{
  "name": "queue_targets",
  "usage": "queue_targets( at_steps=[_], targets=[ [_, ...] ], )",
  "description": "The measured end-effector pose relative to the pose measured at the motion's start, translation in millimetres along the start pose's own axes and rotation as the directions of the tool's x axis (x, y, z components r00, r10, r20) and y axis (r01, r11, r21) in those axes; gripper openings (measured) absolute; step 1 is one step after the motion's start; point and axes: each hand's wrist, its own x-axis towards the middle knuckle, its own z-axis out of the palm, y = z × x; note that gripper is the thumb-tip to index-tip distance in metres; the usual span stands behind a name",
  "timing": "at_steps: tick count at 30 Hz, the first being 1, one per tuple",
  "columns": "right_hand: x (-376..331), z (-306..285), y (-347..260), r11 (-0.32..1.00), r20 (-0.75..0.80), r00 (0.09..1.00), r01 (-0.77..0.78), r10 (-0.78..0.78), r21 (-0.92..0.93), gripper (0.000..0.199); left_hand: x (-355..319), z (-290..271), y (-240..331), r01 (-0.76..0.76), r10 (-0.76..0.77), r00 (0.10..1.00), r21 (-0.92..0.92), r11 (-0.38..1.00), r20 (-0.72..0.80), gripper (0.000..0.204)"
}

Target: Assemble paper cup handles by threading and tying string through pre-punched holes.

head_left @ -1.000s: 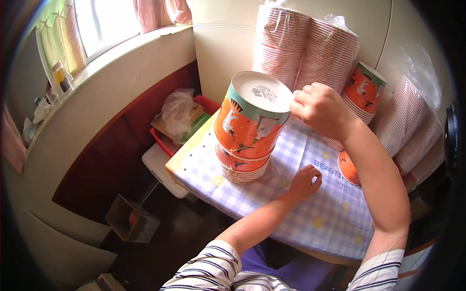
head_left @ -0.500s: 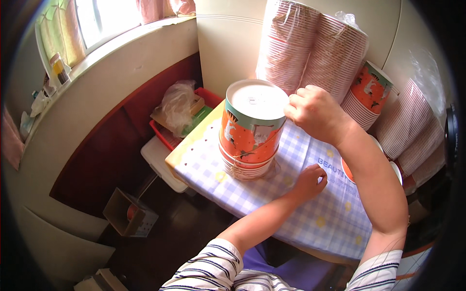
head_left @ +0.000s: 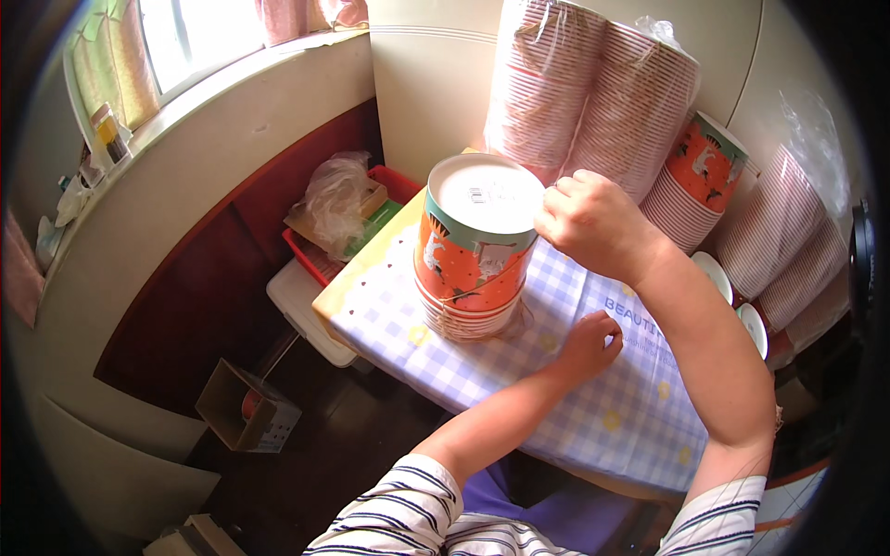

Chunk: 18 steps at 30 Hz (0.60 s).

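Observation:
An upside-down stack of paper buckets (head_left: 473, 264), orange with a green band, stands on the table; its white base faces up. Thin brown strands circle the lower rims, and one slants up across the front toward my right hand (head_left: 593, 222). That hand is closed in a pinch against the stack's upper right edge; its fingertips hide whatever they hold. My left hand (head_left: 591, 345) hovers over or rests on the checked tablecloth (head_left: 482, 371), apart from the stack at its lower right. Its fingers are curled in, with nothing visible in them.
Tall plastic-wrapped stacks of paper buckets (head_left: 547, 93) stand behind. Further right are another orange stack (head_left: 700, 176), wrapped stacks (head_left: 783, 232) and white-rimmed buckets (head_left: 753, 329). A red crate (head_left: 394, 185) holds a plastic bag. An open carton (head_left: 246, 412) lies on the floor.
My right hand has shifted slightly left and down along the stack's edge. The strand on the front now slants more steeply upward. My left hand stays nearly in place.

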Motion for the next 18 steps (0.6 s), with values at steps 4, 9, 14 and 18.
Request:
queue_targets(
  at_steps=[4,9,14,18],
  targets=[
    [-1,3,-3,1.0,-0.004,1.0,-0.005,0.005,-0.01,0.005,0,-1,2,0.045,-0.045,0.998,0.0,0.999,0.036,0.009],
    [-4,4,-6,1.0,-0.016,1.0,-0.002,0.002,-0.007,0.005,0,-1,3,0.03,-0.03,0.999,0.003,1.0,0.034,0.01],
    [-7,6,-11,0.999,-0.035,0.998,-0.048,0.048,-0.004,0.004,0,3,-4,0.025,-0.026,0.998,0.021,0.999,0.053,0.012],
    [-18,9,-17,0.993,-0.042,0.993,-0.112,0.111,-0.03,0.007,0,4,-7,0.009,-0.009,0.999,-0.003,1.0,0.047,0.013]
  ],
)
